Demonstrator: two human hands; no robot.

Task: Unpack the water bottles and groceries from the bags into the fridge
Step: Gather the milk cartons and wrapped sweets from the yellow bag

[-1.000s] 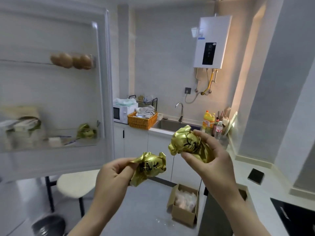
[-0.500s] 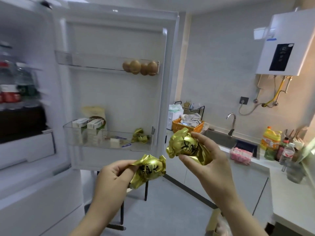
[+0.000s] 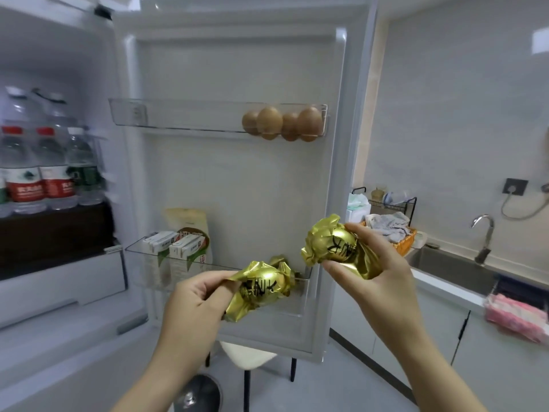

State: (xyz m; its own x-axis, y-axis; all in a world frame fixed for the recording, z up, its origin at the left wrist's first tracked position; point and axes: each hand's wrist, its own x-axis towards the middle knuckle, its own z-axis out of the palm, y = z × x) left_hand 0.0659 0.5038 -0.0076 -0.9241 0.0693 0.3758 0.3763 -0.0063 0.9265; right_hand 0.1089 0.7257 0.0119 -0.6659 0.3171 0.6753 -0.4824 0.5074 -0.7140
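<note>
My left hand (image 3: 190,304) grips a gold foil-wrapped ball (image 3: 261,288) with black lettering. My right hand (image 3: 383,269) holds a second gold foil-wrapped ball (image 3: 332,246), a little higher and to the right. Both hover in front of the open fridge door (image 3: 237,173), close to its lower door shelf (image 3: 219,267). That shelf holds two small cartons (image 3: 175,248), a pouch (image 3: 190,221) and another gold-wrapped ball (image 3: 279,260), mostly hidden behind the left one. Water bottles (image 3: 38,171) stand on a shelf inside the fridge at left.
Several brown eggs (image 3: 282,123) sit in the upper door shelf. A white stool (image 3: 249,356) stands below the door. To the right are a counter with a sink (image 3: 454,269), a tap (image 3: 484,236), an orange basket (image 3: 404,242) of cloths and a pink pack (image 3: 517,316).
My view has swung left from the kitchen counter to the open fridge door and interior. Both hands keep their gold-wrapped balls and now sit close to the lower door shelf.
</note>
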